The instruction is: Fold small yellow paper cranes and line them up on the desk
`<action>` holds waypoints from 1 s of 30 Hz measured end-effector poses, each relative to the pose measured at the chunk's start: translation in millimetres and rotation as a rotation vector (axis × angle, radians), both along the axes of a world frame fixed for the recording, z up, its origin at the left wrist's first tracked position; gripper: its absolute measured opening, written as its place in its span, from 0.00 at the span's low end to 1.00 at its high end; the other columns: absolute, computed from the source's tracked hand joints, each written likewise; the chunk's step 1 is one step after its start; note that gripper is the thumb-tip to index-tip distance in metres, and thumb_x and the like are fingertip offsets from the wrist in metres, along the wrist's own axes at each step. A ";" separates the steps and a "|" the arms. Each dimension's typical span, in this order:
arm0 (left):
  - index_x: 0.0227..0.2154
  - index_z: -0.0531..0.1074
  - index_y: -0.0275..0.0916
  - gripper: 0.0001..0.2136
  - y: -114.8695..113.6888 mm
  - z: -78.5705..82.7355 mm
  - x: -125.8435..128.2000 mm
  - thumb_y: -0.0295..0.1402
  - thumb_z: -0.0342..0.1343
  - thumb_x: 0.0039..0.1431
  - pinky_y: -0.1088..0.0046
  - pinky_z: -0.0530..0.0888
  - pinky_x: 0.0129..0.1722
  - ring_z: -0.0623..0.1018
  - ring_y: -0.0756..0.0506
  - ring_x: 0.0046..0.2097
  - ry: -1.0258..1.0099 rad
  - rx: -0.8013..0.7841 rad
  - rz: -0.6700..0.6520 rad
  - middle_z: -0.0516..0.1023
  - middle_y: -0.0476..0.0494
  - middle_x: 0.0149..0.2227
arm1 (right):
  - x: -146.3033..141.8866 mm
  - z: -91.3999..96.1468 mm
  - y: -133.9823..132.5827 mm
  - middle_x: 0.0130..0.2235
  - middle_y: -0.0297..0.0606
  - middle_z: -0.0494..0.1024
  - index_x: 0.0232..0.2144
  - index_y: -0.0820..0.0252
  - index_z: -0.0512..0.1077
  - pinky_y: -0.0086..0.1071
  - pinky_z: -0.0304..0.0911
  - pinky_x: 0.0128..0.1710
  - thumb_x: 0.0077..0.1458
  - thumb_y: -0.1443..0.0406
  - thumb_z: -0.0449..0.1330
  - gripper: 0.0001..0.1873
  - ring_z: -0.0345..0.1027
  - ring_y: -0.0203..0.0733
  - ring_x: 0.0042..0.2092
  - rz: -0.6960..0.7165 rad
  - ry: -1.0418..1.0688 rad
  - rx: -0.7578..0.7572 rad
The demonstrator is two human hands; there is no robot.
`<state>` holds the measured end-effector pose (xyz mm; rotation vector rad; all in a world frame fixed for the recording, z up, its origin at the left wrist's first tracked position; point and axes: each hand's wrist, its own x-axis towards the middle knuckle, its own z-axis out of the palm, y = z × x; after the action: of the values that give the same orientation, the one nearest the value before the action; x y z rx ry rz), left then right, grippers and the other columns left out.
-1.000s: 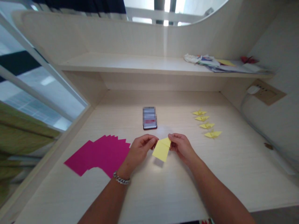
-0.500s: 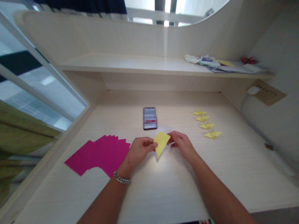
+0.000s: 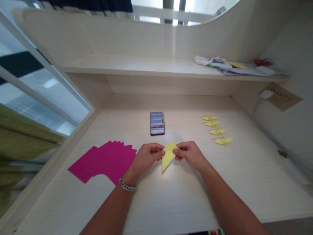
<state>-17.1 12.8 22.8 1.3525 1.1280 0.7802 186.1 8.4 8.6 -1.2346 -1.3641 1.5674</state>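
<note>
A folded piece of yellow origami paper (image 3: pixel 168 156) is held up over the desk, its long point aimed down toward me. My left hand (image 3: pixel 149 156) pinches its left edge between thumb and fingers. On the opposite edge, my right hand (image 3: pixel 187 152) pinches it too, thumb on top. A fan of magenta paper squares (image 3: pixel 105 160) lies to the left, partly behind my left hand and forearm. Several small folded yellow paper cranes (image 3: pixel 217 132) stand in a column to the right, apart from my right hand.
A phone (image 3: pixel 157 123) with a blurred screen lies beyond my hands. Papers and crumpled bits (image 3: pixel 225 65) rest on the shelf (image 3: pixel 137 70). At right, a plug sits in a wall socket (image 3: pixel 281 96), its cable (image 3: pixel 266 130) running down along the desk's right side.
My right hand has moved its thumb onto the yellow paper and now pinches the right edge. The paper has turned slightly, its lower point shifting left and nearer me.
</note>
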 end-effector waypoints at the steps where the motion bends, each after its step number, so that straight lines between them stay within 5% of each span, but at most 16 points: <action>1: 0.32 0.78 0.35 0.07 -0.1 0.2 -0.1 0.31 0.59 0.49 0.75 0.68 0.26 0.72 0.51 0.25 -0.005 -0.001 -0.003 0.78 0.44 0.26 | -0.1 0.9 -0.3 0.22 0.37 0.76 0.35 0.65 0.78 0.28 0.64 0.26 0.47 0.57 0.64 0.17 0.67 0.33 0.23 0.002 0.008 -0.005; 13: 0.28 0.79 0.37 0.05 -0.7 -5.2 -1.6 0.28 0.60 0.47 0.75 0.70 0.28 0.74 0.50 0.28 -0.176 -0.019 0.094 0.78 0.46 0.26 | 1.4 6.0 -5.0 0.23 0.40 0.79 0.36 0.63 0.79 0.31 0.68 0.29 0.40 0.62 0.69 0.18 0.72 0.37 0.24 -0.013 0.252 -0.084; 21: 0.27 0.79 0.37 0.04 -1.5 0.1 -0.3 0.26 0.60 0.47 0.76 0.70 0.30 0.75 0.50 0.28 -0.032 0.085 0.037 0.80 0.46 0.27 | 0.2 10.8 -5.6 0.30 0.44 0.80 0.31 0.64 0.79 0.34 0.69 0.32 0.47 0.55 0.64 0.17 0.73 0.39 0.29 -0.010 0.232 -0.096; 30: 0.29 0.77 0.37 0.04 -1.0 -3.6 1.2 0.27 0.60 0.48 0.75 0.72 0.32 0.76 0.50 0.30 -0.037 0.078 0.048 0.80 0.47 0.28 | -11.5 2.9 -6.5 0.28 0.40 0.80 0.31 0.63 0.79 0.30 0.67 0.28 0.42 0.60 0.67 0.14 0.70 0.36 0.27 -0.038 0.119 -0.033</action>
<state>-15.9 11.7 19.1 1.3747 1.1141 0.8886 174.5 1.8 11.5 -1.1608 -1.2378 1.6161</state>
